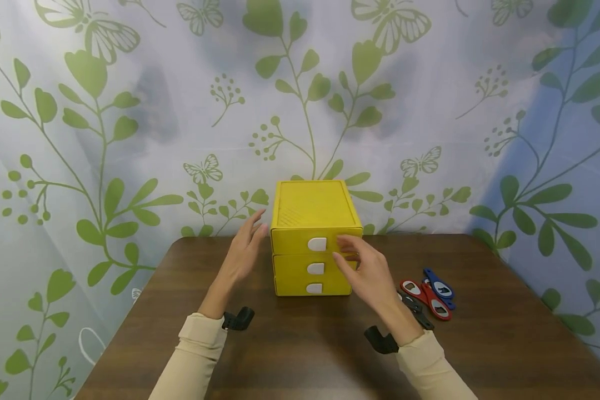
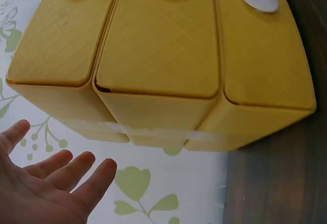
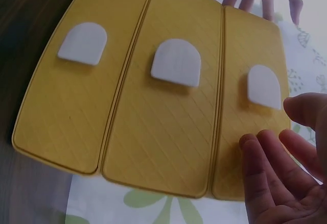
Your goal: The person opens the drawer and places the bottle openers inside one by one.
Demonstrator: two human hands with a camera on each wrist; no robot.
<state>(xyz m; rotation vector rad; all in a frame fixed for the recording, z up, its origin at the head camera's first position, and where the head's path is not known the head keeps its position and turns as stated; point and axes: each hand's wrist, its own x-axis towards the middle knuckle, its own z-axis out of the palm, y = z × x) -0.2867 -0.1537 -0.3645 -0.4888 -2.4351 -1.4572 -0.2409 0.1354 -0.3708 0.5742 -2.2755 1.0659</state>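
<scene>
A yellow three-drawer box (image 1: pixel 316 205) stands at the back of the table, each drawer front bearing a white rounded handle (image 3: pixel 176 63). All its drawers are closed. To the left of the box, my left hand (image 1: pixel 242 250) is raised beside the top drawer with fingers extended and nothing in it. In the left wrist view its fingers (image 2: pixel 97 183) spread apart from the box's side. My right hand (image 1: pixel 367 272) hovers in front of the box's right part, fingers loosely bent and holding nothing. Its fingertips (image 3: pixel 250 141) overlap the top drawer front in the right wrist view.
Right of the box, several flat tools with oval labels lie in a pile: red (image 1: pixel 437 303), blue (image 1: pixel 442 289) and black (image 1: pixel 416 310). Behind the brown table (image 1: pixel 290 350) hangs a leaf-and-butterfly patterned curtain (image 1: pixel 180 111).
</scene>
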